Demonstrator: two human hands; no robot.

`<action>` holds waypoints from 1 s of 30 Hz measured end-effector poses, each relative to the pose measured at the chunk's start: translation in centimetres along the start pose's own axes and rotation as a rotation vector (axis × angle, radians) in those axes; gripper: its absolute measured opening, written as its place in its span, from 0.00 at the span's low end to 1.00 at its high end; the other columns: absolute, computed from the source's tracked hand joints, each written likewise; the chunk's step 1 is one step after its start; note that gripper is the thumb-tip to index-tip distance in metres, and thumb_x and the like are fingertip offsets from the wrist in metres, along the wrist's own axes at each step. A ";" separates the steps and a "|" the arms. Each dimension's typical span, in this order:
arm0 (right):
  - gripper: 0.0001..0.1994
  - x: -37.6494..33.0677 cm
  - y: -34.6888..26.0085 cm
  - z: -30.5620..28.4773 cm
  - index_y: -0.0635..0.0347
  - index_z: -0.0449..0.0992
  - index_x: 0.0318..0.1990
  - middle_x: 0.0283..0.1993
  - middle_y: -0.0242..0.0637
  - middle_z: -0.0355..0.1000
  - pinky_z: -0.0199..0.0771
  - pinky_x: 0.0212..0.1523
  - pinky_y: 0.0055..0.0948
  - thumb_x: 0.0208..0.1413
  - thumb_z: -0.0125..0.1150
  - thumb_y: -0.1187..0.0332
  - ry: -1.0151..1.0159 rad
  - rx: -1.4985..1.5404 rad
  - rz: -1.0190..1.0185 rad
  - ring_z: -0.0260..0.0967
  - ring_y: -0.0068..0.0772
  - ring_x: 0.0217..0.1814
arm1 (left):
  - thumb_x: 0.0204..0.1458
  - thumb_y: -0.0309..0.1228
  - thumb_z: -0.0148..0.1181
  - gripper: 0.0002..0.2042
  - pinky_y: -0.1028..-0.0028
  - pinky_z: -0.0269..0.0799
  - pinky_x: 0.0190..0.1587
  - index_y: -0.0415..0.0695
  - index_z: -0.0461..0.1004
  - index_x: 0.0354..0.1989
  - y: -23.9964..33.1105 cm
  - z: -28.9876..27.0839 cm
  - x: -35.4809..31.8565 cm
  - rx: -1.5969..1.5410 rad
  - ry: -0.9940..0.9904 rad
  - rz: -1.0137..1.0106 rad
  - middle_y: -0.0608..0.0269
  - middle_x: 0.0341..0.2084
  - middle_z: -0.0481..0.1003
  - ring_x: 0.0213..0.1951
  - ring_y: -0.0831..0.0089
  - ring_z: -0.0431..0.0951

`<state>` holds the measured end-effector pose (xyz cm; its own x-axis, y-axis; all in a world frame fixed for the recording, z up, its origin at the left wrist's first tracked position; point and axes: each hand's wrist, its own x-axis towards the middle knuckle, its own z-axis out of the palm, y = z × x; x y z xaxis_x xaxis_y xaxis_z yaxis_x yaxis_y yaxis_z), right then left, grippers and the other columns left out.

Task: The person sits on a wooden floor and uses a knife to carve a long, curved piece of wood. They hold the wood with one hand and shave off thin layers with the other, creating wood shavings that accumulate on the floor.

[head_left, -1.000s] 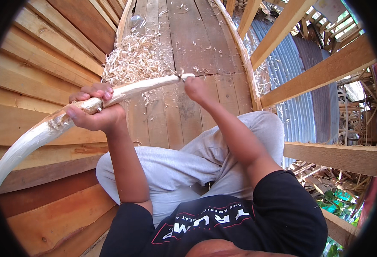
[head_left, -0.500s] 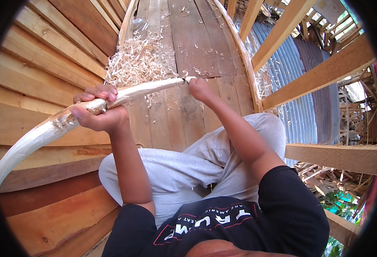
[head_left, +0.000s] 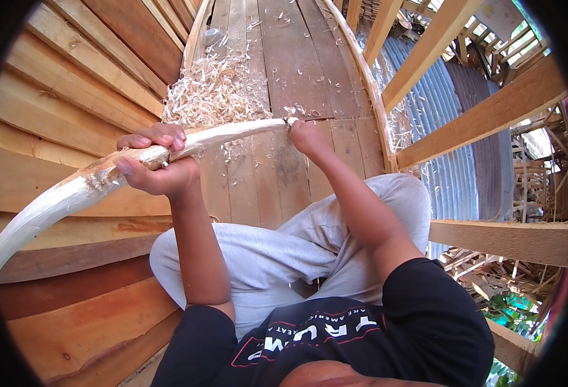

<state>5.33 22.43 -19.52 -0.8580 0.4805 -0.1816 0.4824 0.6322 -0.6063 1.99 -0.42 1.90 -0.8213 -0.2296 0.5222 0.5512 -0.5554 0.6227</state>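
A long pale wooden pole (head_left: 45, 209), peeled white over most of its length, runs from the lower left up to a thin tip near the middle. My left hand (head_left: 161, 164) is wrapped round it at a rough brown patch, thumb on the near side and fingers over the far side. At the tip, my right hand (head_left: 308, 137) is closed on what looks like a small knife (head_left: 286, 120); only a bit of dark blade shows, against the wood, and the handle is hidden in the fist. A curled shaving sits by the blade.
A heap of wood shavings (head_left: 216, 93) lies on the plank floor (head_left: 300, 58) beyond the pole. Near it stands a small clear container (head_left: 212, 37). Overlapping boards (head_left: 58, 103) wall the left side. Wooden rails (head_left: 484, 113) line the right, with corrugated metal sheets (head_left: 432, 109) outside.
Both hands and the pole appear slightly farther right in the picture, partly because the whole view has shifted a little. Both grips stay the same, with the blade still at the pole's tip.
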 end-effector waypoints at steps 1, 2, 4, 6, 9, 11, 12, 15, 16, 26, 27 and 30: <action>0.21 -0.4 -0.1 0.0 0.70 0.72 0.36 0.43 0.64 0.70 0.66 0.49 0.55 0.59 0.33 0.62 0.005 0.027 -0.002 0.67 0.66 0.47 | 0.52 0.60 0.48 0.24 0.76 0.61 0.19 0.49 0.60 0.26 0.0 0.0 -0.1 -0.007 -0.012 0.004 0.65 0.12 0.63 0.12 0.76 0.62; 0.22 -1.2 -1.5 -0.7 0.69 0.73 0.38 0.45 0.62 0.71 0.66 0.50 0.53 0.59 0.33 0.61 -0.031 0.025 0.021 0.68 0.63 0.48 | 0.52 0.60 0.48 0.24 0.76 0.61 0.19 0.49 0.60 0.26 0.1 0.0 0.0 -0.012 -0.024 0.014 0.65 0.12 0.63 0.12 0.76 0.62; 0.26 -3.1 -5.6 -3.1 0.67 0.76 0.44 0.50 0.57 0.71 0.67 0.53 0.49 0.59 0.32 0.57 -0.093 0.025 0.072 0.69 0.58 0.52 | 0.52 0.60 0.48 0.24 0.76 0.61 0.19 0.49 0.60 0.26 0.2 -0.7 0.2 -0.051 -0.033 0.000 0.65 0.12 0.63 0.12 0.76 0.62; 0.26 -3.6 -6.8 -3.8 0.66 0.76 0.44 0.49 0.57 0.71 0.66 0.53 0.49 0.59 0.32 0.57 -0.083 0.062 0.119 0.69 0.58 0.52 | 0.52 0.60 0.48 0.24 0.76 0.61 0.19 0.49 0.60 0.26 0.3 -1.0 -0.1 -0.046 -0.037 -0.008 0.65 0.12 0.63 0.13 0.76 0.61; 0.28 -0.9 -2.5 -2.4 0.71 0.74 0.43 0.49 0.63 0.69 0.65 0.54 0.50 0.58 0.32 0.55 -0.050 0.148 0.113 0.66 0.63 0.53 | 0.52 0.60 0.48 0.24 0.76 0.61 0.19 0.49 0.60 0.26 0.1 -0.5 0.1 -0.036 -0.007 -0.014 0.66 0.12 0.63 0.12 0.76 0.61; 0.28 -0.5 -2.1 -2.2 0.71 0.74 0.43 0.49 0.62 0.69 0.65 0.54 0.50 0.58 0.31 0.55 -0.049 0.120 0.095 0.66 0.63 0.53 | 0.52 0.60 0.48 0.24 0.76 0.60 0.19 0.49 0.60 0.26 0.0 -0.2 0.3 -0.020 0.027 -0.009 0.66 0.12 0.63 0.12 0.76 0.61; 0.28 -0.6 -2.3 -2.2 0.71 0.74 0.43 0.48 0.62 0.69 0.64 0.54 0.50 0.58 0.31 0.55 -0.048 0.126 0.122 0.66 0.62 0.53 | 0.52 0.61 0.48 0.24 0.76 0.60 0.19 0.49 0.60 0.26 0.1 -0.2 0.2 -0.011 0.047 -0.009 0.66 0.11 0.63 0.12 0.76 0.61; 0.26 -2.0 -3.8 -3.2 0.68 0.75 0.43 0.48 0.60 0.70 0.65 0.54 0.49 0.58 0.32 0.57 -0.050 0.088 0.120 0.68 0.60 0.52 | 0.52 0.61 0.48 0.24 0.75 0.60 0.19 0.49 0.60 0.26 0.1 -0.4 0.4 -0.007 0.015 -0.004 0.66 0.12 0.63 0.12 0.76 0.60; 0.25 -2.9 -4.6 -3.8 0.67 0.76 0.43 0.48 0.57 0.71 0.67 0.52 0.49 0.59 0.33 0.58 -0.060 0.038 0.065 0.69 0.58 0.51 | 0.52 0.61 0.48 0.24 0.75 0.60 0.19 0.49 0.60 0.26 0.0 -0.7 0.2 -0.023 -0.001 0.000 0.66 0.12 0.63 0.12 0.76 0.60; 0.19 2.8 6.5 0.5 0.69 0.76 0.41 0.46 0.60 0.71 0.70 0.49 0.47 0.57 0.38 0.66 -0.140 -0.294 -0.042 0.71 0.57 0.49 | 0.52 0.60 0.47 0.25 0.76 0.61 0.19 0.48 0.59 0.26 0.1 0.1 0.3 -0.013 -0.050 0.012 0.65 0.11 0.62 0.13 0.75 0.61; 0.20 2.2 5.2 0.2 0.69 0.76 0.41 0.46 0.61 0.71 0.70 0.49 0.48 0.57 0.37 0.65 -0.156 -0.272 -0.055 0.71 0.58 0.48 | 0.52 0.60 0.48 0.24 0.76 0.61 0.19 0.48 0.59 0.26 0.2 0.0 0.2 -0.014 -0.053 0.010 0.65 0.11 0.62 0.13 0.75 0.61; 0.22 -3.3 -5.6 -4.6 0.72 0.75 0.40 0.46 0.63 0.70 0.68 0.50 0.49 0.59 0.35 0.62 -0.120 -0.076 -0.089 0.70 0.61 0.48 | 0.52 0.60 0.48 0.24 0.76 0.61 0.20 0.49 0.59 0.25 0.2 -0.3 0.2 0.015 0.014 0.008 0.65 0.12 0.62 0.13 0.75 0.62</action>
<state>6.24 20.13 -11.96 -0.9107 0.3473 -0.2238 0.4116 0.7156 -0.5644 1.88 -0.80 1.91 -0.8189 -0.2454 0.5188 0.5597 -0.5413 0.6275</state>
